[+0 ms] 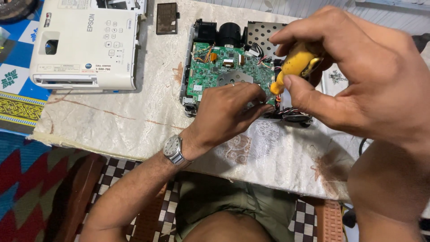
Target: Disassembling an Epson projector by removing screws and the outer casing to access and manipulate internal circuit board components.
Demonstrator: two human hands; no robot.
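An opened projector [197, 96] lies on the table with its green circuit board [210, 71] bare and its black lens at the back. My right hand [358, 76] grips a yellow-handled screwdriver [293, 62], held upright over the board's right side near a bundle of coloured wires. My left hand [226, 114], a metal watch on its wrist, rests on the near edge of the board. Its fingertips are pinched together right beside the screwdriver's tip. What they pinch is hidden.
The projector's white top cover [85, 45] lies upside up at the back left. A small dark panel [167, 18] sits behind it. A stained cream cloth [134, 121] covers the table. A patterned blue cloth [18, 89] lies at the left edge.
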